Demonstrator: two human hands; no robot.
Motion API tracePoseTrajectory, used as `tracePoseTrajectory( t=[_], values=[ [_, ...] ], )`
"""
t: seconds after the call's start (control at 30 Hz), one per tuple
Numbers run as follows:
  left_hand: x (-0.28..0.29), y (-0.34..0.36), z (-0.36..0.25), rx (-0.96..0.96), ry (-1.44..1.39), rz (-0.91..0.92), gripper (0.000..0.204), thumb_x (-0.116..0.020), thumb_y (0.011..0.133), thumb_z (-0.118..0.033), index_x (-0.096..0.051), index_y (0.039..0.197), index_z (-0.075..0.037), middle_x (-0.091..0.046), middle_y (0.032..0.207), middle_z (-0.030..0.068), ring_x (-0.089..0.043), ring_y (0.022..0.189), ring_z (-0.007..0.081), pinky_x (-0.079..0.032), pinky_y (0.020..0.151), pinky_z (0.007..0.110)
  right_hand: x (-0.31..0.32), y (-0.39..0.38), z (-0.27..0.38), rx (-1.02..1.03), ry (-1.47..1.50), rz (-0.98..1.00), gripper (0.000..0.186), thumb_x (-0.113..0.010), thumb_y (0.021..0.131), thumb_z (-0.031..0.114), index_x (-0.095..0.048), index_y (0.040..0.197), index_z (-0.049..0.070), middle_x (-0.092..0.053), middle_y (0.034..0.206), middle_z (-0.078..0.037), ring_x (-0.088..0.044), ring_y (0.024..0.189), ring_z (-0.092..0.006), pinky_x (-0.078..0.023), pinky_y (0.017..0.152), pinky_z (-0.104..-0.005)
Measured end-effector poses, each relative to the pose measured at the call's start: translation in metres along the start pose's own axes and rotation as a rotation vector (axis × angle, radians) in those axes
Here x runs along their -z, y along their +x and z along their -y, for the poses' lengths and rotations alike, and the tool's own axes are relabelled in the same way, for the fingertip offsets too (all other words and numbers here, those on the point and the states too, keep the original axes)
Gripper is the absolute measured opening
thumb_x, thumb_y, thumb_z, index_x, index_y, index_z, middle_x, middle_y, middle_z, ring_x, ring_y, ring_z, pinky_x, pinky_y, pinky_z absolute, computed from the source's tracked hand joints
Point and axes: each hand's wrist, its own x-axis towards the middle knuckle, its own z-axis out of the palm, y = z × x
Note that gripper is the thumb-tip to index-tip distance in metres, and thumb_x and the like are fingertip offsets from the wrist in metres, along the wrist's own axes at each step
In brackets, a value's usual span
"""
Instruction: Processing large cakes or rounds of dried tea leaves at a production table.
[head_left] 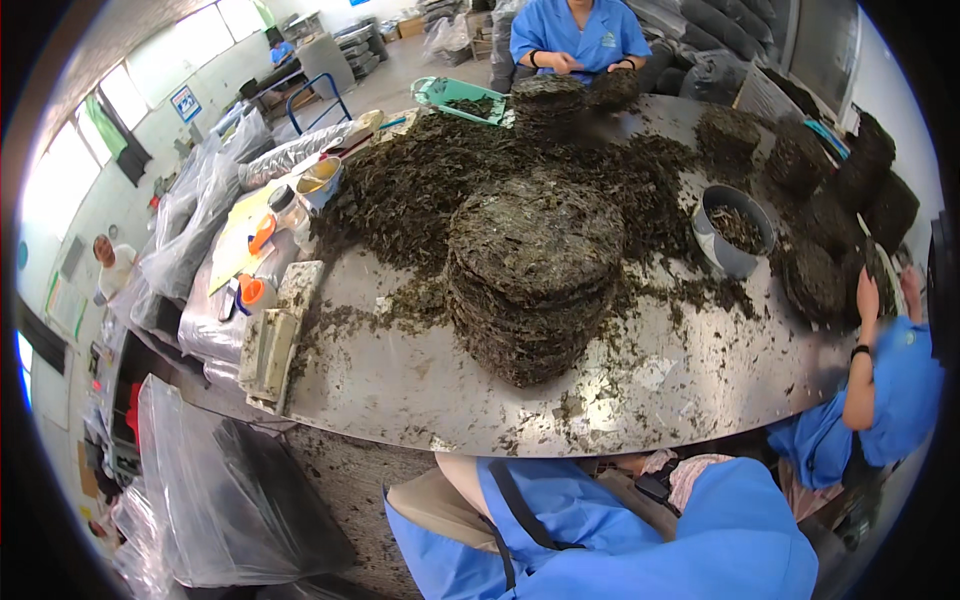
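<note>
A tall stack of round, dark cakes that look like dried seaweed (535, 245) stands in the middle of the metal table (385, 375). Loose dark flakes (400, 185) are heaped behind it, with crumbs scattered around its foot. My right hand (628, 463) is low at the table's near edge, below a patterned sleeve and a dark wristband. Its fingers are mostly hidden, so whether it holds anything does not show. My left hand is out of sight. Neither hand is seen touching the stack.
A grey bucket (718, 250) with brown bits stands right of the stack. More cake stacks (800, 160) line the far right. A green basket (432, 95) lies behind; orange-topped containers (258, 294) stand left. Co-workers in blue handle dark cakes across the table and at right.
</note>
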Motion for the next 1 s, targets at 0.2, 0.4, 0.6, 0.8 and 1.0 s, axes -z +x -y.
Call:
tracePoseTrajectory(
  t=[0.2,0.4,0.6,0.8,1.0],
  values=[
    [-0.021,0.003,-0.011,0.074,-0.012,-0.051,0.039,-0.056,0.102,-0.039,-0.071,0.119,-0.006,-0.074,0.111,0.0145,-0.072,0.104,0.0258,-0.056,0.09,0.038,0.115,0.114,-0.059,0.127,-0.245,-0.328,0.064,-0.043,0.097,-0.005,-0.035,0.158,0.014,-0.06,0.133,-0.026,-0.056,0.121,-0.0458,-0.044,0.107,-0.0468],
    [-0.052,0.003,-0.019,0.181,0.012,-0.067,0.039,-0.057,0.102,-0.037,-0.07,0.12,-0.005,-0.075,0.11,0.014,-0.072,0.102,0.0253,-0.057,0.088,0.037,0.145,0.072,0.081,0.422,0.797,0.035,0.053,-0.04,0.104,0.01,-0.038,0.157,0.014,-0.052,0.15,-0.014,-0.052,0.134,-0.03,-0.045,0.107,-0.039],
    [-0.077,0.079,-0.004,0.183,0.093,0.075,0.038,-0.057,0.102,-0.036,-0.068,0.12,-0.004,-0.075,0.109,0.0136,-0.072,0.101,0.0248,-0.057,0.087,0.037,0.1,0.053,-0.038,0.365,0.597,-0.068,0.048,-0.045,0.103,0.012,-0.04,0.151,0.009,-0.054,0.147,-0.008,-0.048,0.135,-0.0178,-0.042,0.107,-0.0316],
    [-0.02,0.178,-0.041,0.221,0.26,0.407,0.038,-0.057,0.103,-0.035,-0.067,0.121,-0.003,-0.075,0.108,0.0132,-0.073,0.099,0.0243,-0.058,0.086,0.036,0.084,0.078,-0.01,0.218,0.14,-0.36,0.035,-0.055,0.1,0.016,-0.061,0.131,-0.001,-0.067,0.124,-0.013,-0.063,0.111,-0.0204,-0.049,0.1,-0.0347],
    [0.068,0.204,-0.109,0.388,0.315,1.035,0.037,-0.058,0.103,-0.034,-0.066,0.122,-0.002,-0.075,0.107,0.0128,-0.073,0.098,0.0238,-0.058,0.085,0.036,0.142,0.099,-0.048,0.128,-0.016,-0.299,0.034,-0.056,0.101,0.017,-0.064,0.128,-0.002,-0.07,0.12,-0.013,-0.066,0.108,-0.0208,-0.051,0.098,-0.035]
  ],
)
